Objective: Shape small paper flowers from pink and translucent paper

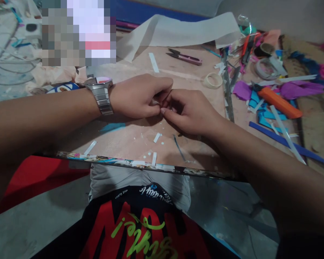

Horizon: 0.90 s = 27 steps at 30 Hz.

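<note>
Spanning the view, the table (129, 142) carries a sheet (178, 32) at its far side. Over its middle, the left hand (137, 95) and right hand (193, 109) touch fingertips. Snips (187, 58), a tape roll (213, 80) and strips (157, 137) lie around. A pale bit (156, 103), mostly hidden, sits between the hands: the left seems to pinch it; whether the right does is unclear. Probably this is fine fingertip work, calling next for a light, steady pinch.
</note>
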Each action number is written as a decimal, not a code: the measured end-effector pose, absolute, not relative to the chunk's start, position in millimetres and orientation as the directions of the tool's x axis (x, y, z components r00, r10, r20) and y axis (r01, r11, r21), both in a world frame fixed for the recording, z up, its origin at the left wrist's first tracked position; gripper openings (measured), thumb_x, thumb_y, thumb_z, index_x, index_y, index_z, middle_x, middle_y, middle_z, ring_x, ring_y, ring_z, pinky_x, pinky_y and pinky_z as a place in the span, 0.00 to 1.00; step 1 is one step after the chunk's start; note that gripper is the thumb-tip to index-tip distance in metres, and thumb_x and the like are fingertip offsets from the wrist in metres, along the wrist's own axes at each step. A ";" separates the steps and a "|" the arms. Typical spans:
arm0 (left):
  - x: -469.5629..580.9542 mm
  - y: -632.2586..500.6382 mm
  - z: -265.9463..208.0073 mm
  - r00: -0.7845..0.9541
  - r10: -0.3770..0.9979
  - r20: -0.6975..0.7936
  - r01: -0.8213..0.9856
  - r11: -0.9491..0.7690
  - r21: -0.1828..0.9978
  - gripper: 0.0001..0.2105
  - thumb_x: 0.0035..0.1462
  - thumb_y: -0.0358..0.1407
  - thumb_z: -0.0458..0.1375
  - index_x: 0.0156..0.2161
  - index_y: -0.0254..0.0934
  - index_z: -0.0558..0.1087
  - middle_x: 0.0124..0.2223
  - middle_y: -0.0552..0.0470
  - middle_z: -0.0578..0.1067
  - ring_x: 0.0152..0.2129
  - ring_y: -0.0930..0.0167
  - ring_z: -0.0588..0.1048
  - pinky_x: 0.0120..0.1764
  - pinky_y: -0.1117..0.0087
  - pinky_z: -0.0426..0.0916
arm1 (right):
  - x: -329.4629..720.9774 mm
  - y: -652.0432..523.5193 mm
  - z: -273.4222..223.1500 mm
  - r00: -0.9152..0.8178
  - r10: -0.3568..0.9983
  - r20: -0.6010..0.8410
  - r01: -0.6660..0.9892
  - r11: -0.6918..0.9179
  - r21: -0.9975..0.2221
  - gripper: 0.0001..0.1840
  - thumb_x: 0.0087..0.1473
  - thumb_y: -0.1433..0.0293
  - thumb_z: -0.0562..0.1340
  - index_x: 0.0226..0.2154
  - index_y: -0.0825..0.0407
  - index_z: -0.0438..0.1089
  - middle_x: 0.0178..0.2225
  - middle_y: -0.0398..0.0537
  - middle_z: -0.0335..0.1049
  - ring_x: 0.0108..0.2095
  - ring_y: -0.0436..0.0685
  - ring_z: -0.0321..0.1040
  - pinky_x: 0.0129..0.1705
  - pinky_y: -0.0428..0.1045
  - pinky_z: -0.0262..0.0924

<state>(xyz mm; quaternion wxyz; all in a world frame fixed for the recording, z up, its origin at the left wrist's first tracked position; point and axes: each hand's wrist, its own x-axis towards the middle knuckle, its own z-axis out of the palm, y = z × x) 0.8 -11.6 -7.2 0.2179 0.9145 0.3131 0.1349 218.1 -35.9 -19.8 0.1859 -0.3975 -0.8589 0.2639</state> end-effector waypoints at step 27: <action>0.5 -11.4 -7.1 0.756 0.646 0.110 0.519 -0.692 0.502 0.08 0.51 0.38 0.59 0.37 0.43 0.73 0.35 0.46 0.78 0.33 0.60 0.75 0.34 0.58 0.63 | 217.9 -36.0 -19.5 -0.618 0.779 0.110 0.591 0.552 -0.588 0.03 0.58 0.67 0.65 0.34 0.50 0.72 0.32 0.48 0.74 0.34 0.59 0.67 0.38 0.54 0.57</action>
